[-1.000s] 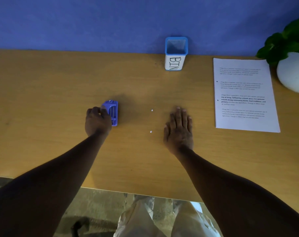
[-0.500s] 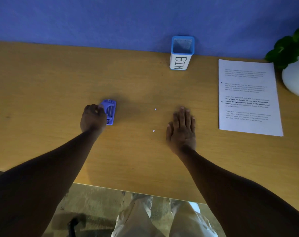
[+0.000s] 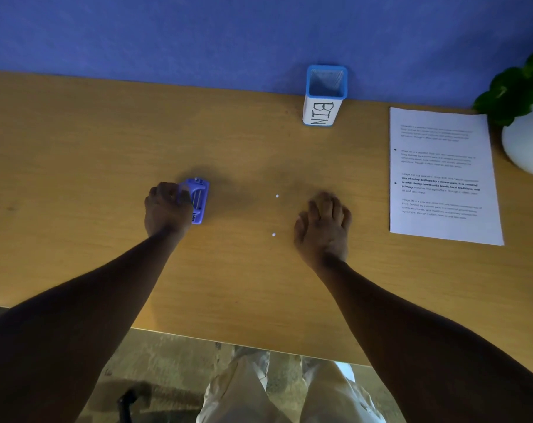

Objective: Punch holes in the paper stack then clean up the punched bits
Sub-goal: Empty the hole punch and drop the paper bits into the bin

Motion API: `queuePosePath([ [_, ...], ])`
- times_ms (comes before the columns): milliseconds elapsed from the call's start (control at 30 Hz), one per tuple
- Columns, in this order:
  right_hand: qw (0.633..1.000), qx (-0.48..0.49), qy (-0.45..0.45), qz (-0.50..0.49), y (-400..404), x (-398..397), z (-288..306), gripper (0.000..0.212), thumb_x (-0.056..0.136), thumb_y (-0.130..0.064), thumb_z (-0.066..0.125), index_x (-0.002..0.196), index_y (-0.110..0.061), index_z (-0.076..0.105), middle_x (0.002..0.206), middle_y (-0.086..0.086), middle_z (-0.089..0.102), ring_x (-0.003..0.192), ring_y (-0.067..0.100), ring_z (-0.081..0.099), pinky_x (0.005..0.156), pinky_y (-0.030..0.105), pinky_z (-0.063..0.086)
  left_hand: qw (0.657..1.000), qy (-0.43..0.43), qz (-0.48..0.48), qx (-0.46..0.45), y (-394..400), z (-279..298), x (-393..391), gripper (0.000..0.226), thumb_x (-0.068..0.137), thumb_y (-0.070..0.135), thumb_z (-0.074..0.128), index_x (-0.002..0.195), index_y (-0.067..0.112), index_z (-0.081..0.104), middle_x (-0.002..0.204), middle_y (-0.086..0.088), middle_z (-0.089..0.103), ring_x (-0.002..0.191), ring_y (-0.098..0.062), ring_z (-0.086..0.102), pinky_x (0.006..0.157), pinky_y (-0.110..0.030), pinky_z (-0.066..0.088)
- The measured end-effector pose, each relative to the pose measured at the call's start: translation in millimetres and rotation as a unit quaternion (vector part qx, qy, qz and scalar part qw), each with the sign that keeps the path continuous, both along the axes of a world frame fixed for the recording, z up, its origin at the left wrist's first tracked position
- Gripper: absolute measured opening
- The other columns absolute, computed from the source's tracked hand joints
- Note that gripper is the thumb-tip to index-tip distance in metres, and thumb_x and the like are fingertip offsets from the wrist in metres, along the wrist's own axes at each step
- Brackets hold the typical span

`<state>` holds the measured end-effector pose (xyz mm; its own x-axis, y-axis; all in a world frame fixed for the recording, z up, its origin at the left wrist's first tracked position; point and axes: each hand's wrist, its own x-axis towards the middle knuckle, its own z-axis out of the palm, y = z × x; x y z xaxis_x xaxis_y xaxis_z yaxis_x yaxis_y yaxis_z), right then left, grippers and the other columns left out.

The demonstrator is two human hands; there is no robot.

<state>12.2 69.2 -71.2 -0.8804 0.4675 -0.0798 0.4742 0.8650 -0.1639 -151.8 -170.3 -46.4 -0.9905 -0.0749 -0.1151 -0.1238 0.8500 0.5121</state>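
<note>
A small blue hole punch (image 3: 198, 200) rests on the wooden desk (image 3: 76, 148), and my left hand (image 3: 167, 209) grips its left side. Two tiny white punched bits lie in the desk's middle: one (image 3: 277, 196) farther away, one (image 3: 273, 235) nearer. My right hand (image 3: 323, 227) sits on the desk just right of the bits, fingers curled downward, holding nothing that I can see. The printed paper stack (image 3: 442, 178) lies flat at the right, with two holes at its left margin. A blue-rimmed white cup marked BIN (image 3: 323, 99) stands at the back.
A potted green plant in a white pot (image 3: 526, 141) stands at the far right, next to the paper stack. A blue wall (image 3: 198, 35) runs behind the desk. The desk's near edge crosses low in the view, above my legs.
My right hand's fingers, flat and stretched a second ago, have curled in. My left hand stays on the punch.
</note>
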Motion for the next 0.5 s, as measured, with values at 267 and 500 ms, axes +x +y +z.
queuePosePath([
  [267,0.992,-0.110,0.067,-0.004,-3,-39,11,0.017,0.090,-0.023,0.058,0.100,-0.014,0.069,0.117,0.007,0.052,0.107,0.030,0.046,0.082,0.038,0.046,0.986,0.157,-0.062,0.010,25,-1,8,0.030,0.086,0.034,0.061,0.109,0.015,0.059,0.113,-0.009,0.056,0.105,-0.030,0.049,0.085,-0.037,0.039],
  [500,0.983,-0.174,0.063,-0.001,-3,-61,13,0.015,0.090,-0.022,0.062,0.100,-0.017,0.072,0.111,0.005,0.056,0.109,0.024,0.049,0.072,0.031,0.045,0.967,0.075,-0.204,0.130,62,-5,35,0.009,0.086,0.016,0.066,0.092,0.021,0.061,0.095,0.009,0.061,0.085,-0.003,0.055,0.077,-0.030,0.048],
])
